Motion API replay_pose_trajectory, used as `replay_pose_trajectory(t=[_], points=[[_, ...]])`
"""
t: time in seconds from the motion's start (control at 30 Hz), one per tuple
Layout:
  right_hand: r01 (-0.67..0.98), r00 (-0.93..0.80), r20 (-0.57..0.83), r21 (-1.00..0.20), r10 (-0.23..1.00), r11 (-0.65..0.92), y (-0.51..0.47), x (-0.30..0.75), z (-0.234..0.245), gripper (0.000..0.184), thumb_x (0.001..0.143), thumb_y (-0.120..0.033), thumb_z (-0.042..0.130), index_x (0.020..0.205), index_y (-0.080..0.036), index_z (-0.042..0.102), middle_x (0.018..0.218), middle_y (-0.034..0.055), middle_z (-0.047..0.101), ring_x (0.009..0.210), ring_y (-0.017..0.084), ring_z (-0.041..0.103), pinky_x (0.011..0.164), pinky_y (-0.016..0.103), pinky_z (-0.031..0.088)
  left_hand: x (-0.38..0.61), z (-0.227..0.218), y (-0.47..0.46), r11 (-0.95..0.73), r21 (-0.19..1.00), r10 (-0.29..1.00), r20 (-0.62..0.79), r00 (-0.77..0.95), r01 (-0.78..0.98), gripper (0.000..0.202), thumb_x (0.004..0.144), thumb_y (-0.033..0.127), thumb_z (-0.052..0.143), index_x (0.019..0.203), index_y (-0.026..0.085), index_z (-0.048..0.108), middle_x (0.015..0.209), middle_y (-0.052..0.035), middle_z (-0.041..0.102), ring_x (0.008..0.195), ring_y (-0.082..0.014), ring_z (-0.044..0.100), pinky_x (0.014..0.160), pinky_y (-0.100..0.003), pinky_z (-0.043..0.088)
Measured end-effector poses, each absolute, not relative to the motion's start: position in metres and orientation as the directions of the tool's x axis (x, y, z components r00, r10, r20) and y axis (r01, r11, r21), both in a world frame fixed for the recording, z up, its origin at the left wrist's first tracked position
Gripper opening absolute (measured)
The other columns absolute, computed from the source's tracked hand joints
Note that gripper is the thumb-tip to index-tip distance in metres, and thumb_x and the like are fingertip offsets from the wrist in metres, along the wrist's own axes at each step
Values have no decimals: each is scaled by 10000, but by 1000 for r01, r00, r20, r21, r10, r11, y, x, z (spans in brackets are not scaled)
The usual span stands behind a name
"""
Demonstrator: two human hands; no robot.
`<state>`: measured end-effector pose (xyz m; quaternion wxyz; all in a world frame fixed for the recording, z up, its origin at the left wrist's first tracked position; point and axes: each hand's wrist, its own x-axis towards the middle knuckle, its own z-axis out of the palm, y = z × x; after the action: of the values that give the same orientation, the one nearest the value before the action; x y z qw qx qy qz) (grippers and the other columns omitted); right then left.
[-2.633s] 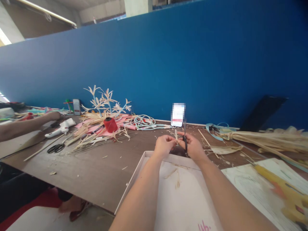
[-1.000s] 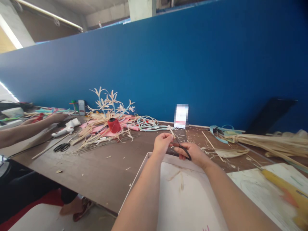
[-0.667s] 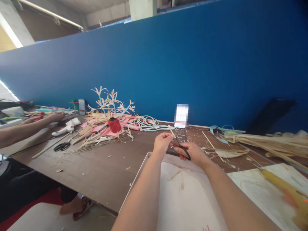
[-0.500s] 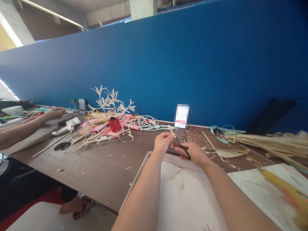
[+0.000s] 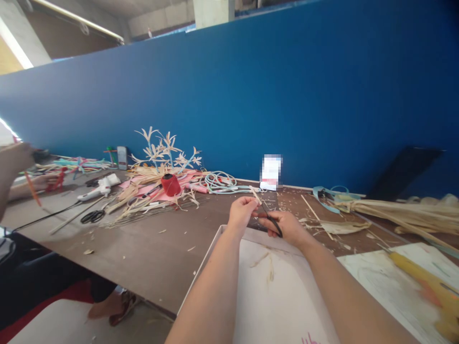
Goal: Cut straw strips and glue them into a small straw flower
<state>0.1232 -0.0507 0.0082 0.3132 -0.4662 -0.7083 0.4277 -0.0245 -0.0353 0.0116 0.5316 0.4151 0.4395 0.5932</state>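
My left hand [image 5: 244, 210] pinches a short pale strip [image 5: 255, 195], which looks like dried plant material and sticks up past the fingertips. In my right hand [image 5: 283, 225] is a pair of scissors [image 5: 274, 224] with black handles, its blades pointing up and left against the strip. Both hands are close together over the far edge of a white shallow box [image 5: 283, 291]. Two thin tan scraps [image 5: 268, 267] lie inside the box.
To the left are a red thread spool [image 5: 171, 185], pale artificial flowers [image 5: 158, 150], black scissors [image 5: 92, 217] and a white glue gun [image 5: 96, 188]. A lit phone [image 5: 270, 173] leans on the blue partition. Dried husks [image 5: 390, 212] lie right. A co-worker's hand [image 5: 46, 182] is far left.
My hands stay nearly still, with the scissors at the strip. At far left the co-worker's arms have drawn back, and an orange stick and a red item now show there.
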Motion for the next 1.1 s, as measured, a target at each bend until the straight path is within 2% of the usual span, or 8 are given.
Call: replay_pose_trajectory(t=[0.3, 0.57, 0.87, 1.1], points=[[301, -390, -20, -948, 921, 107, -57, 125, 17, 451, 723, -495, 579, 956, -117, 654, 593, 46, 623, 516, 117, 522, 495, 224, 396, -23, 12, -36, -51, 961, 996, 29, -86, -271, 164, 619, 263, 648, 697, 121, 619, 706, -45, 612, 555, -70, 519, 483, -167, 421], [303, -395, -10, -945, 919, 121, -55, 127, 14, 423, 724, -522, 565, 838, -124, 654, 591, 43, 616, 527, 122, 532, 500, 221, 396, -22, 13, -36, -78, 971, 993, 56, -99, -226, 156, 629, 265, 628, 700, 127, 617, 697, -35, 612, 569, -76, 522, 490, -167, 417], [336, -358, 26, -929, 933, 154, -56, 123, 16, 433, 702, -558, 566, 766, -139, 655, 563, 33, 601, 510, 125, 525, 501, 236, 399, -20, 11, -39, -42, 976, 999, 42, -2, -212, 136, 613, 252, 621, 667, 128, 607, 635, -20, 578, 548, -81, 513, 490, -175, 404], [326, -348, 63, -927, 936, 183, -52, 125, 10, 415, 700, -552, 572, 755, -146, 638, 555, 26, 598, 492, 124, 518, 496, 242, 398, -18, 10, -40, -38, 992, 999, 39, 6, -119, 160, 637, 279, 612, 676, 123, 622, 624, -29, 600, 484, -60, 456, 429, -161, 332]])
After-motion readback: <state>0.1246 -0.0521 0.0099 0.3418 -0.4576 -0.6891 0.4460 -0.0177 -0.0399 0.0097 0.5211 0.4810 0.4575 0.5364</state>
